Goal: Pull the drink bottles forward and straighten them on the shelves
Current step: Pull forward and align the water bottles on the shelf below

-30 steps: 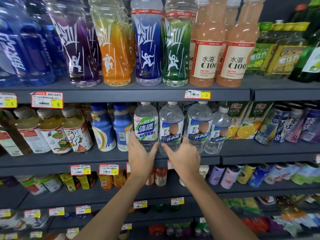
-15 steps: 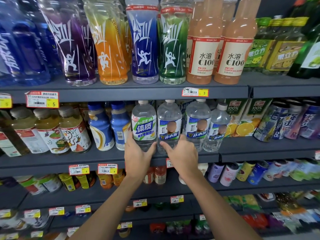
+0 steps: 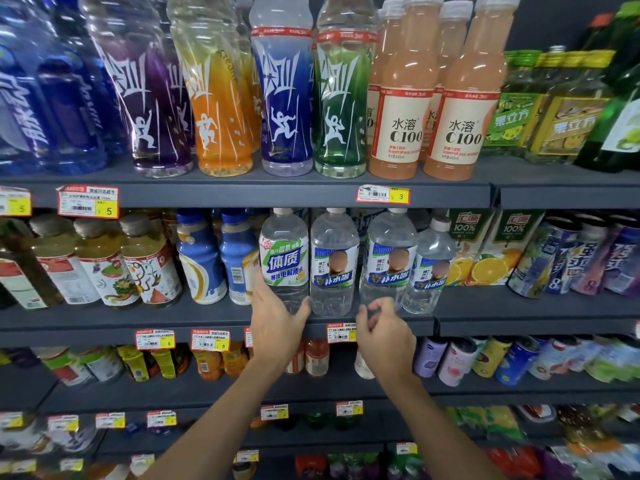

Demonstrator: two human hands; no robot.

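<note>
The middle shelf (image 3: 104, 320) carries the work. 4 clear drink bottles are stood near its front edge, between blue-and-white bottles (image 3: 199, 258) on the left and orange juice cartons (image 3: 491, 251) on the right.

The green-labelled bottle (image 3: 284, 261) is found at the left end of the 4, touching or just beside the 1st blue-labelled bottle (image 3: 334, 268). A 2nd blue-labelled bottle (image 3: 388, 265) follows. The smaller 4th bottle (image 3: 431, 271) appears to be set slightly behind the line.

The green-labelled bottle is held low by the left grip (image 3: 277, 323), with the thumb (image 3: 306, 304) wrapped round its base on the right side. The right grip (image 3: 384, 327) is seen in front of the base of the 2nd blue-labelled bottle. Its fingers are curled and blurred, so it cannot be told whether anything is held or touched.

The step in hand is judged to be the squaring of the green-labelled bottle. It is best slid, not lifted, until its base is level with the shelf lip. The low hold should be kept so that the tall bottle is not tipped. The label should be turned to face straight out, and the neighbour should be steadied if it is nudged. The 4th bottle would then need to be brought forward.
</note>
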